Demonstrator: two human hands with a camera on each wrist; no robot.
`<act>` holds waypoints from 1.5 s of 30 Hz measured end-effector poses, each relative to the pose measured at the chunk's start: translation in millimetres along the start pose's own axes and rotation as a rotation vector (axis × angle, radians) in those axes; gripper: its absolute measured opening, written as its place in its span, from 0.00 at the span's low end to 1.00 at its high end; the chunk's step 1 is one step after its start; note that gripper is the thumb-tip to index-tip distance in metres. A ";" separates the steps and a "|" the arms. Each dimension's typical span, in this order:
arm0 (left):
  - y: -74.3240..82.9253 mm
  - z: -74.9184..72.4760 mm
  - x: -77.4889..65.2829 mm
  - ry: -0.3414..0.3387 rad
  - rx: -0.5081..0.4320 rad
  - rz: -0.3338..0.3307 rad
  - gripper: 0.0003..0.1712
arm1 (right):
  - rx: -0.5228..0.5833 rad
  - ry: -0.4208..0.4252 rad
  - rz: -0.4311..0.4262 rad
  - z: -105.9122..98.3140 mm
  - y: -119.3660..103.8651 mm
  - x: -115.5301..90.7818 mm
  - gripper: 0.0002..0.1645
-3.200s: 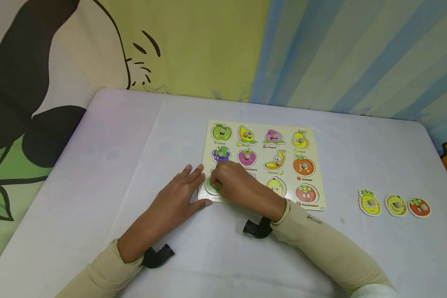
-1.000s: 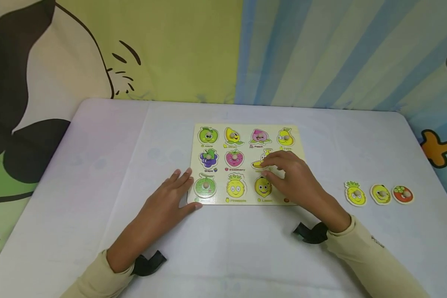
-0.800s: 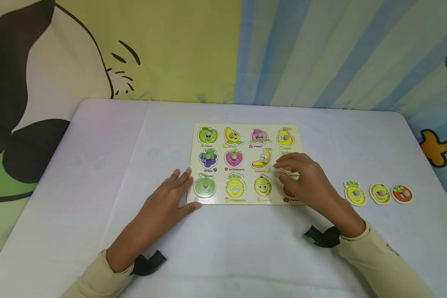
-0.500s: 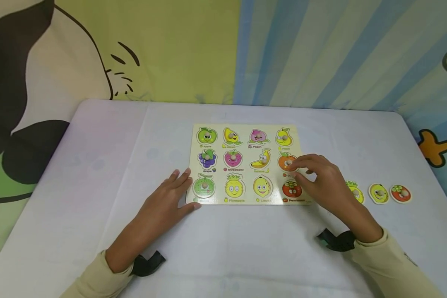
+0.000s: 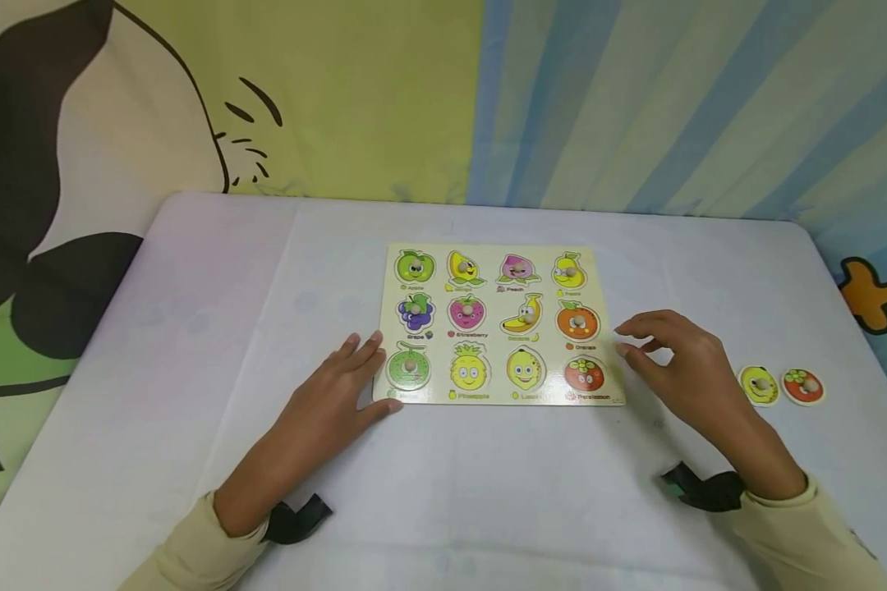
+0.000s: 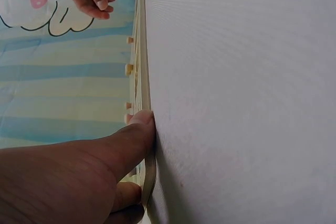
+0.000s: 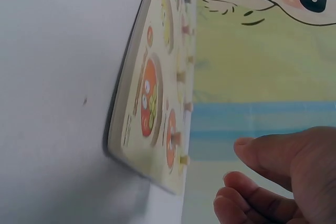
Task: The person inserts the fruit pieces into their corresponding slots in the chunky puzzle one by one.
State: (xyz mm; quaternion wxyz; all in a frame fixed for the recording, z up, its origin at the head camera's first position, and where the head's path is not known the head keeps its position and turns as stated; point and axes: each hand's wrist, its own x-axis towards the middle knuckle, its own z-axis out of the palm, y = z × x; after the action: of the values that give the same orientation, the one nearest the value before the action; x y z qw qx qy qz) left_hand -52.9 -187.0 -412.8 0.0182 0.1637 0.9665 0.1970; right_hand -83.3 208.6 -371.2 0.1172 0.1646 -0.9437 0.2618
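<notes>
A cream fruit puzzle board [image 5: 497,361] lies flat on the table. My left hand [image 5: 328,402] rests at its lower left edge, fingers extended; in the left wrist view the thumb [image 6: 134,140] touches the board's edge. Just right of the board, my right hand [image 5: 680,369] hovers with loosely bent fingers and holds nothing. The melon piece [image 5: 410,366] sits at the lower left, and knobbed pieces fill the two upper rows. Pineapple [image 5: 469,371], lemon [image 5: 525,371] and persimmon [image 5: 585,375] spaces show printed pictures without knobs.
A loose lemon piece [image 5: 758,386] and persimmon piece [image 5: 803,387] lie right of the right hand, which hides the pineapple piece beside them. White cloth covers the table [image 5: 488,492]. A printed curtain [image 5: 384,98] hangs behind.
My right hand has left the melon piece and moved right across the board, past its right edge. It now covers the loose pineapple piece from view. The left hand stays at the board's edge.
</notes>
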 end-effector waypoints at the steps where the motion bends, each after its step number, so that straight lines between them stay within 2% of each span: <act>1: 0.2 0.0 0.3 -0.001 0.002 0.000 0.46 | -0.008 0.001 0.008 -1.9 2.0 -1.9 0.16; 8: 1.7 -1.5 1.4 -0.008 0.000 -0.007 0.47 | -0.030 0.012 0.049 -14.7 17.6 -17.1 0.18; 14: 1.7 -2.4 1.9 -0.004 0.001 -0.002 0.46 | -0.032 -0.004 0.141 -25.4 29.1 -29.6 0.18; 21: -0.1 -1.0 1.9 -0.007 0.009 -0.003 0.46 | -0.118 -0.058 0.259 -34.1 41.6 -37.8 0.22; 26: -1.0 0.5 1.2 -0.002 0.018 0.006 0.46 | -0.154 -0.043 0.288 -35.7 53.0 -45.8 0.24; 38: -0.4 -1.5 1.3 -0.023 0.022 -0.006 0.47 | -0.119 -0.043 0.299 -36.6 69.2 -52.8 0.21; 45: -0.7 -1.5 1.1 -0.017 0.017 -0.004 0.47 | -0.121 -0.089 0.381 -32.2 71.3 -54.3 0.22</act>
State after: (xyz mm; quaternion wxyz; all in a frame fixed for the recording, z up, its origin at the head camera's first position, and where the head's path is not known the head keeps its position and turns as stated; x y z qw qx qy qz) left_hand -54.4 -187.8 -411.6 0.0254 0.1634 0.9682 0.1876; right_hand -55.6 296.9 -393.5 0.0332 -0.0130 -0.9760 0.2147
